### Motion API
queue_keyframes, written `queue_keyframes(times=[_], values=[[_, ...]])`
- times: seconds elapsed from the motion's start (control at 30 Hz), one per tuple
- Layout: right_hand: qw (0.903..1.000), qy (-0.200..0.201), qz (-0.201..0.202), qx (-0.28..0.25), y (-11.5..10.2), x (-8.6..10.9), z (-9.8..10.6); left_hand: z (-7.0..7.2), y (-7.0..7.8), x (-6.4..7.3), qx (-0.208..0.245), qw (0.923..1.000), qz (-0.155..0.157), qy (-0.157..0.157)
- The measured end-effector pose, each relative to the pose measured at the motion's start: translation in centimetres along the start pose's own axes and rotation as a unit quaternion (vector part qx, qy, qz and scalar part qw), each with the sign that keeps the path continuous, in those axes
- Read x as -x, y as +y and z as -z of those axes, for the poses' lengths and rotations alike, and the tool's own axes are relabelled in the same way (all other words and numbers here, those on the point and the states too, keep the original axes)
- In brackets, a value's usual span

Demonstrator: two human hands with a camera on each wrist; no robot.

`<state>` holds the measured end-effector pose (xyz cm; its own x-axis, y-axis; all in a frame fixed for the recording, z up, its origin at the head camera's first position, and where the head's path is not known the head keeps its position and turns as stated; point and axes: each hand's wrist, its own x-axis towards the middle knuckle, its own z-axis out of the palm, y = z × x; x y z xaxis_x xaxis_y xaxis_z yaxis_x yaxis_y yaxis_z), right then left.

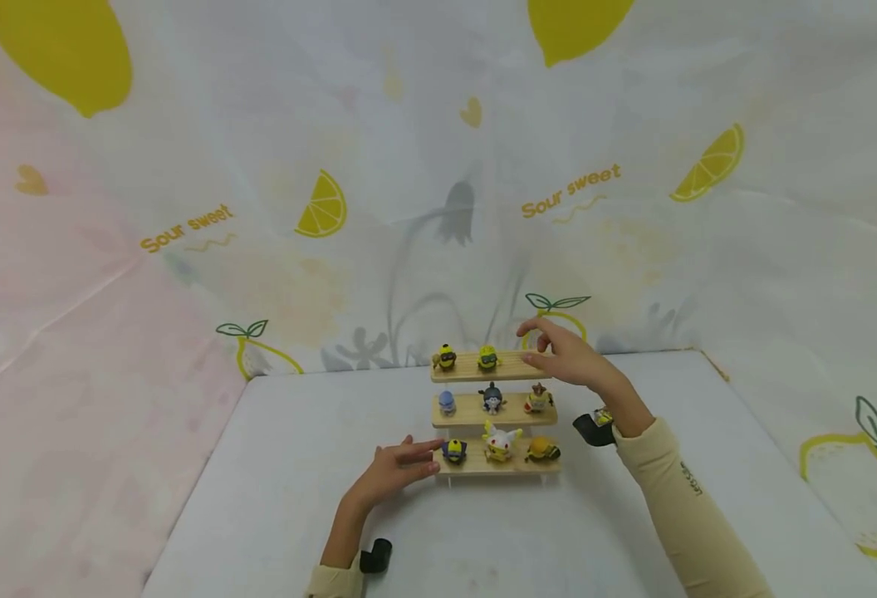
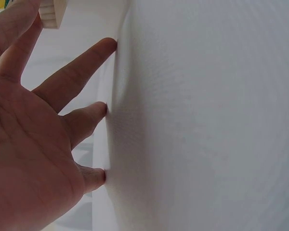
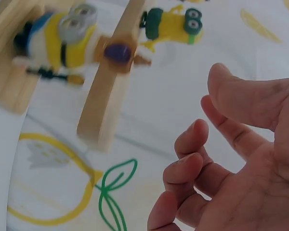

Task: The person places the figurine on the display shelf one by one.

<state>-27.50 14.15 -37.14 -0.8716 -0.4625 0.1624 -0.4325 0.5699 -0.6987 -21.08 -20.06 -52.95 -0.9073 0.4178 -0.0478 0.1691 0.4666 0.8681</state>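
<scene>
A three-tier wooden display stand bears several small figurines. The right hand hovers by the right end of the top tier, loosely bent and holding nothing. Near it in the right wrist view are a yellow figurine with green goggles and one with a brown hat. My left hand is by the left end of the bottom tier, beside a dark-blue-and-yellow figurine. In the left wrist view its fingers are spread, several tips resting on the white tabletop.
A white rabbit-eared figurine and an orange-yellow one share the bottom tier. Another yellow figurine is partly hidden by the right wrist's black camera. Behind the table hangs a lemon-print cloth.
</scene>
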Motion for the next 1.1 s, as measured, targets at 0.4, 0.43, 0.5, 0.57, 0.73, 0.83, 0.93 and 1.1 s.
queue_keyframes(times=[0.4, 0.43, 0.5, 0.57, 0.73, 0.83, 0.93, 1.1], values=[[0.9999, 0.001, -0.011, 0.012, 2.8, 3.5, 1.6, 0.2, -0.1, 0.0, 0.002, 1.0000, -0.003, -0.001], [0.9998, 0.001, -0.013, 0.014, 3.1, 3.8, 1.7, 0.2, -0.1, 0.0, 0.003, 1.0000, -0.004, -0.001], [0.9997, -0.002, -0.021, 0.013, 3.6, 4.2, 1.7, 0.2, 0.0, 0.0, 0.004, 1.0000, -0.004, -0.001], [0.9994, -0.006, -0.029, 0.017, 4.1, 4.7, 1.8, 0.2, 0.0, 0.0, 0.007, 1.0000, -0.003, -0.001], [0.9979, -0.007, -0.057, 0.030, 5.4, 5.6, 1.7, -0.1, 0.0, 0.0, 0.013, 0.9999, 0.000, 0.006], [0.9973, 0.002, -0.064, 0.036, 6.4, 6.1, 1.5, -0.1, 0.1, 0.0, 0.013, 0.9999, -0.002, 0.007], [0.9968, 0.011, -0.068, 0.042, 7.2, 6.5, 1.1, -0.1, 0.1, 0.1, 0.015, 0.9999, -0.005, 0.005], [0.9915, 0.030, -0.096, 0.083, 8.4, 7.2, 0.5, 0.0, 0.1, 0.0, 0.011, 0.9999, -0.004, 0.005]])
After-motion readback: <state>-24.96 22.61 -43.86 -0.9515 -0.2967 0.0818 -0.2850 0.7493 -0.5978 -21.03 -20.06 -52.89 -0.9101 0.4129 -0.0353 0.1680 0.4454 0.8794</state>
